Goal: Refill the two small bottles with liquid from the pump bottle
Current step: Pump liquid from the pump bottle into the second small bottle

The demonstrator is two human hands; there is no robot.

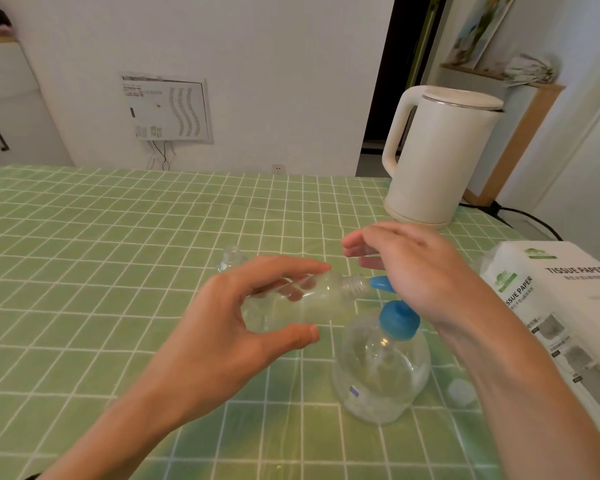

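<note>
While the left hand (229, 327) held one small bottle (312, 296) on its side above the desk (101, 254), thumb underneath and fingers curled over the top, the bottle's threaded, uncapped neck pointed toward the right hand (420, 271). That neck sat right at the tip of the blue spout (378, 283), though whether the two touched could not be told. The right hand lay palm down over the pump head, its fingers fairly straight and loosely spread, gripping nothing; the head itself was hidden beneath the palm. Below that hand stood the pump bottle (381, 372), clear and round-bodied with a blue collar (399, 322), upright on the desk, with pale liquid low in its body. The held bottle seemed to carry some clear liquid, but its level was hard to read.

Just beyond the left hand's fingertips, the second small bottle (232, 259) stood upright on the desk, blurred and partly hidden by the fingers. Between the pump bottle's base and the right forearm, a small white cap (460, 392) lay on the desk. Outward of the right forearm lay a pack of tissue paper (568, 306). Beyond the right hand's fingers, well apart from them, a white kettle (437, 157) stood near the desk's far edge. A green checked cloth covered the desk.
</note>
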